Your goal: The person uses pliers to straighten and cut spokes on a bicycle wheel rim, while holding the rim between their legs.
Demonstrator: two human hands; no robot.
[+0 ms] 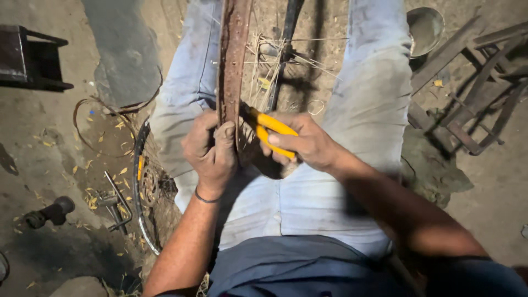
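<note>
A seated person in pale jeans worked on a rusty bicycle wheel rim [232,60] held upright between the knees, its edge turned toward the onlooker and its long line running straight away from the body toward the top of the scene. The left hand [212,151] had its grip clenched around the near part of the rim, thumb pressed on the rusted face. The right hand [308,144] gripped yellow-handled pliers [270,135], fingers wrapped round both handles; the tool lay at a slant, handles toward the right wrist and its nose pointing up and left to the rim, just beside the left thumb. Thin spokes [300,58] fanned out behind the rim toward a dark hub axle [287,49].

No package, label or sign showed anywhere on the dirt floor [44,126]. To the person's left lay a second wheel [144,187] flat on the ground, a loop of wire [91,118], a bent metal rod [118,201] and a dark stool [27,58]. To the right stood a metal bowl [424,28] and a heap of rusted iron frames [473,93].
</note>
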